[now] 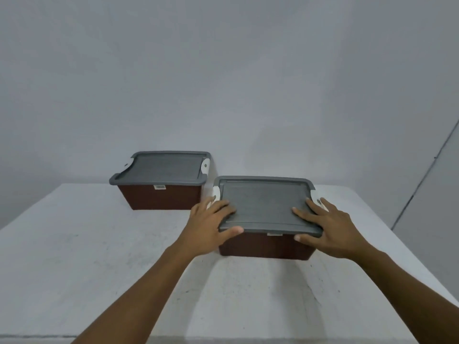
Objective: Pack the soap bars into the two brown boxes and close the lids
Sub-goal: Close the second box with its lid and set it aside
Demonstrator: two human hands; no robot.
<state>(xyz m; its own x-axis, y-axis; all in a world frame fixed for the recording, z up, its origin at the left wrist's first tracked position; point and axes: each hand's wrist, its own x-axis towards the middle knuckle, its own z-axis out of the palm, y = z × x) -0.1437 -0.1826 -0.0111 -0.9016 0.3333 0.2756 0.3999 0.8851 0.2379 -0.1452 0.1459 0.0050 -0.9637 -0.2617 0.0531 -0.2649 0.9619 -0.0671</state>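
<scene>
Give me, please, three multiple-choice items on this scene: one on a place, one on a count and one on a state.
1. Where does the far brown plastic box with a grey lid stand relative to the near brown plastic box?
A. behind it, to the left
B. stacked on it
C. in front of it

2. How many boxes stand on the white table?
A. one
B. two
C. four

3. How is the near box's grey lid?
A. leaning on the wall
B. upside down on the table
C. lying flat on its box

Answers:
1 A: it sits farther back and to the left.
2 B: only these two show.
3 C: it covers the box, with the person's left grip and right grip resting on its ends.
</scene>
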